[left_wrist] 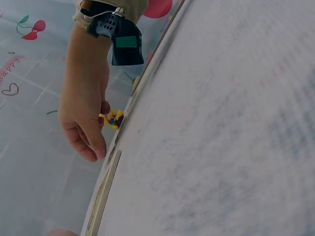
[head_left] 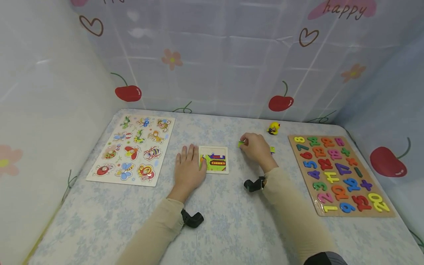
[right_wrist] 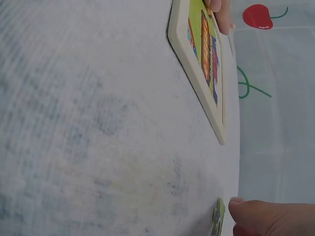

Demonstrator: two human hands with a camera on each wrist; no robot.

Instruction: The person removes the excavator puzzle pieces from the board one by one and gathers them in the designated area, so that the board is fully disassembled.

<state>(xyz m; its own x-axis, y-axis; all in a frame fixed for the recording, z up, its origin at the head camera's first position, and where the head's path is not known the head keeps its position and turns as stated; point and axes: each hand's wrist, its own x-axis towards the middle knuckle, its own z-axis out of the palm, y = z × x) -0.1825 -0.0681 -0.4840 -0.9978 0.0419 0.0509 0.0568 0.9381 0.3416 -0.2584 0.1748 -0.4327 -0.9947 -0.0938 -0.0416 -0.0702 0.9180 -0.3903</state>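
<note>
My left hand lies flat on the table, fingers stretched forward. Its thumb rests over the left side of a small framed puzzle, which shows a red and purple train on green. My right hand reaches down to the right of that puzzle, with bent fingers at a small green puzzle piece. In the right wrist view, a thumb sits right beside the green piece; I cannot tell whether the fingers pinch it. Another green piece shows just right of the hand.
At left lies a white insect puzzle board. A wooden number board with colourful numerals lies at right. A small yellow figurine stands near the back edge, before a patterned curtain.
</note>
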